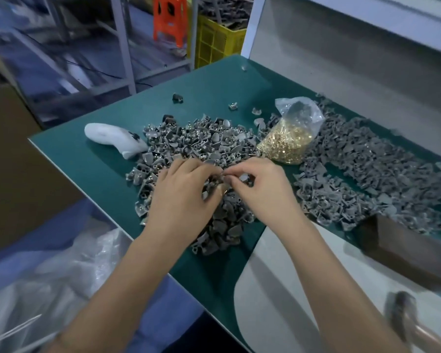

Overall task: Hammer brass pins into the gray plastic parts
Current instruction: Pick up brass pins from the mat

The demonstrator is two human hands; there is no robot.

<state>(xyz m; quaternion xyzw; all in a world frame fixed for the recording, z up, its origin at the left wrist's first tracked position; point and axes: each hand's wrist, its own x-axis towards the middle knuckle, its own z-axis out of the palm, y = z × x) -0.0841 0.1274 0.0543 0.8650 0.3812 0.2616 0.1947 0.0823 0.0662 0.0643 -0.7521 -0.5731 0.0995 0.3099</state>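
Hovering over gray parts pile: left hand grip pinching gray part; right hand grip pinching, contents unclear.

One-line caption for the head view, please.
Left hand and right hand pinch a gray plastic part above the gray parts heap, beside a clear bag of brass pins.

- I'm looking at a factory assembly bench: green work mat heaped with gray plastic parts.
- Yellow crate of parts, metal racking behind.
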